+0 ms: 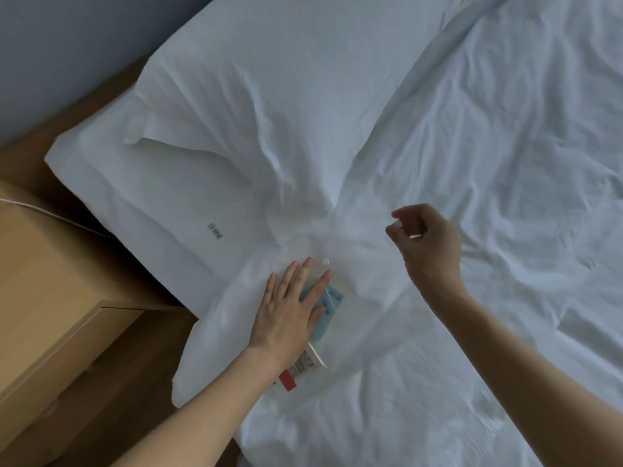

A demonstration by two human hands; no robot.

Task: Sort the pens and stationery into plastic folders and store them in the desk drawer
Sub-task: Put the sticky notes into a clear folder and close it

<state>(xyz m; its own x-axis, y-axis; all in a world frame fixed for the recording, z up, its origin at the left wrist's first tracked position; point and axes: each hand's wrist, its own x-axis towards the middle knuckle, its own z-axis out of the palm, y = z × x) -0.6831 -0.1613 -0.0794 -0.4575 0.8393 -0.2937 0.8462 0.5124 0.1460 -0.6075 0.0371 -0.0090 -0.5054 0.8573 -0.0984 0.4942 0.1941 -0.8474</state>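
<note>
A clear plastic folder (pixel 323 264) with a round snap button lies on the white bed sheet; its edges are hard to make out. Inside or under it are pale blue stationery packs (pixel 332 298) and a white pack with a barcode and red label (pixel 303 367). My left hand (pixel 291 311) presses flat on these, fingers straight. My right hand (pixel 424 241) hovers above the sheet to the right. Its fingers are curled, with thumb and forefinger close together. A small pale glint shows inside them, but I cannot tell whether they pinch anything.
A white pillow (pixel 236 112) lies at the head of the bed, beyond the folder. A light wooden bedside cabinet (pixel 50 281) stands at the left with a white cable across its top. Brown floor shows between cabinet and bed. Rumpled sheet (pixel 505 197) spreads to the right.
</note>
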